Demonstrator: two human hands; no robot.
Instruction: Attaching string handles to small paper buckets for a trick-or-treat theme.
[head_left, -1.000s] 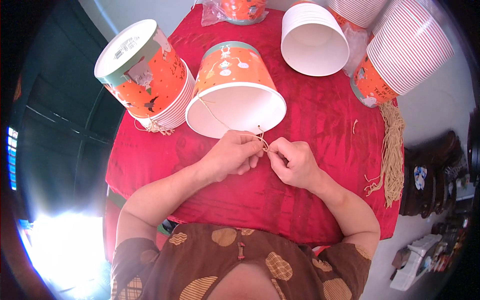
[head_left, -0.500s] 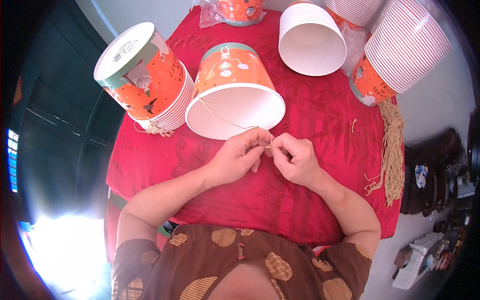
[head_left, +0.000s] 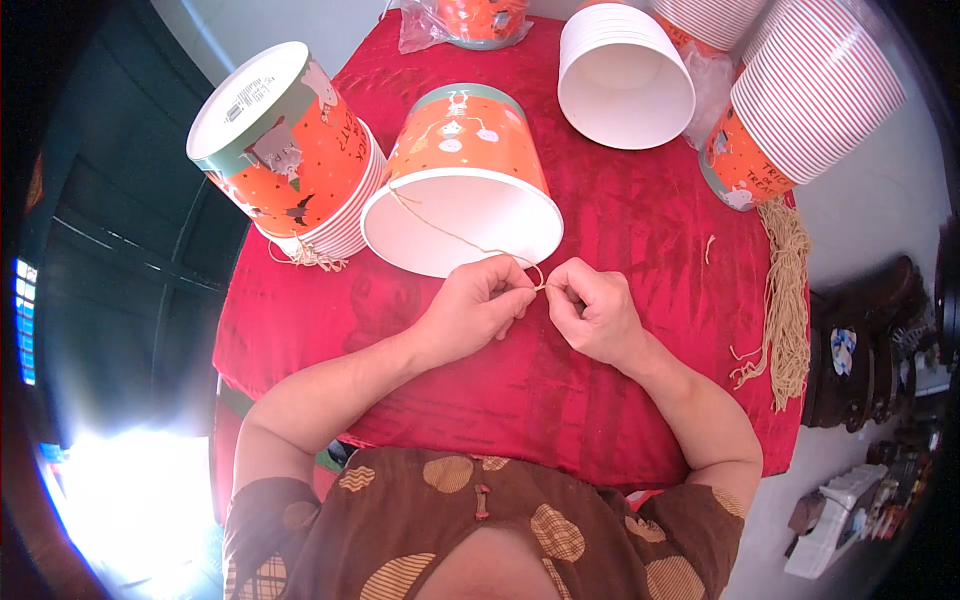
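An orange paper bucket [head_left: 470, 145] with a green band and a white inside lies tipped on its side, its mouth toward me. From its rim a tan string [head_left: 440, 229] runs down across the opening to my hands. My left hand [head_left: 482, 305] pinches the string between thumb and forefinger, close to a small loop or knot. On the other side of that spot my right hand [head_left: 598, 312] is closed on the string's end, fingers curled. A short gap separates the two hands, just in front of the bucket's lower rim.
A stack of upturned orange buckets [head_left: 290, 160] stands left, string ends at its base. White nested buckets [head_left: 625, 85] lie at the back, and a leaning bucket stack [head_left: 815, 90] is at right. A tan string bundle [head_left: 787, 310] hangs along the right edge of the red tablecloth [head_left: 640, 420].
My hands have moved slightly apart, drawing the string between them. The tipped bucket has shifted a little to the left.
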